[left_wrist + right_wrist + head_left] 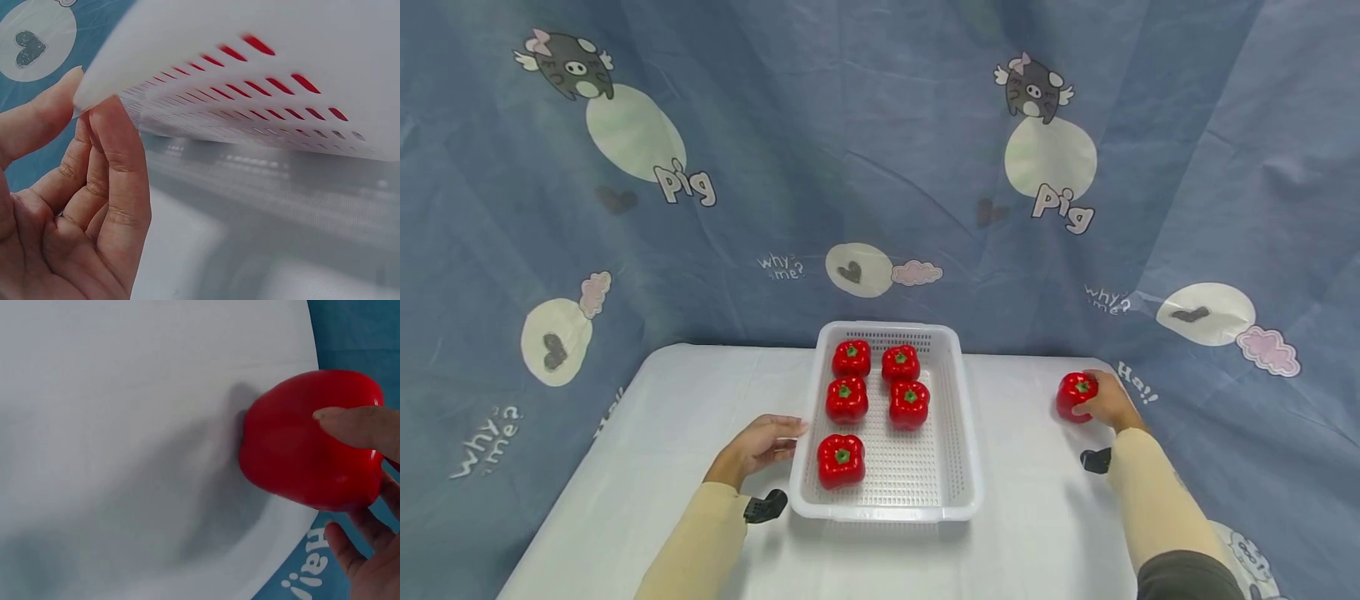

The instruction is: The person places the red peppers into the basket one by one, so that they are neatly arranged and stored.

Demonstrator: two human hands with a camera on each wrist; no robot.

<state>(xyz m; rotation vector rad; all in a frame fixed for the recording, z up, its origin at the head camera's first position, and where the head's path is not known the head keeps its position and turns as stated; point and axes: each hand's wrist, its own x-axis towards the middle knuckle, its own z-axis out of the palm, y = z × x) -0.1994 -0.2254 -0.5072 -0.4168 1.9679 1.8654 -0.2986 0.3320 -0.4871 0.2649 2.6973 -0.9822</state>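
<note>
A loose red pepper (1075, 395) sat near the worktop's (655, 433) far right edge, with the right grip (1105, 403) curled around it, thumb on its front. Well to that grip's left, the white basket (964, 450) held five red peppers (841, 460). The left grip (760, 445) lay relaxed, straight fingers touching the basket's left rim.

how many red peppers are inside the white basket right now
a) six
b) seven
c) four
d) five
d) The head view shows five red peppers inside the white basket, two pairs at the back and one alone nearer the front; the sixth pepper sits outside on the table, gripped by the right hand.
</note>
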